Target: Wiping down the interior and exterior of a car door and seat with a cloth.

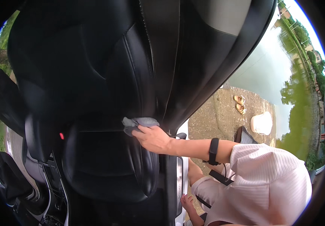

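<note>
My right hand (154,138) holds a bunched grey cloth (145,123), pressed where the backrest and cushion of a black leather car seat (103,158) meet, near the seat's outer side. The cloth partly hides the fingertips. A black strap (213,151) goes round my right forearm. Lower in the view, my left hand (187,202) is beside the car's door sill (179,180), its fingers a little apart with nothing seen in them. The sill plate bears writing. A red seat-belt buckle button (62,136) shows at the seat's inner side.
The centre console (55,175) lies left of the seat. A dark door pillar (207,70) rises above my right arm. Outside on wet concrete (213,113) are a pair of tan sandals (240,104), a white bucket (261,123) and a dark object (244,135). Water (264,65) lies beyond the concrete.
</note>
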Tool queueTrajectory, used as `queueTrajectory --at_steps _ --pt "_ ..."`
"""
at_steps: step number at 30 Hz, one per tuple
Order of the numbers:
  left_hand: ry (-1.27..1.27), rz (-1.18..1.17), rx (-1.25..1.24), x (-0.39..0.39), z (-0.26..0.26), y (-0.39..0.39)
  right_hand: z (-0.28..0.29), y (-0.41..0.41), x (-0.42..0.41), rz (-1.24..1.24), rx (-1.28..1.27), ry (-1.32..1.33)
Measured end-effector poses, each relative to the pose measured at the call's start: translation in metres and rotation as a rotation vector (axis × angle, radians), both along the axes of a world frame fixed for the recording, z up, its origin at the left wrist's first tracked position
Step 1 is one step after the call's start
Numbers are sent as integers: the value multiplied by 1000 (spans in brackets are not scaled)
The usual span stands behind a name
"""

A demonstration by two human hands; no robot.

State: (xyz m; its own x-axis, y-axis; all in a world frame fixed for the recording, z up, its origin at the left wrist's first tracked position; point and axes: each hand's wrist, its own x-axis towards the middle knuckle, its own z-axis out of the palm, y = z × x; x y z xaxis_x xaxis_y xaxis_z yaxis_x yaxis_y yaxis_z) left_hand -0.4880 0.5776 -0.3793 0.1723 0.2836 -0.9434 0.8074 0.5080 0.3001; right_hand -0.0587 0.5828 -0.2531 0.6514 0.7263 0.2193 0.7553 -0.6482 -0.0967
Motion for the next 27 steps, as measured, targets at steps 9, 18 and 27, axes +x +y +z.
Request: queueTrajectory --at_steps 9,18,27 --pt "-248 148 151 68 32 16 249 -89 19 53 21 -604" --pt "-369 173 -40 141 29 -45 184 -88 65 53 -647 -442" --pt "-175 272 -6 90 16 -39 2 -43 47 170 -1233 115"
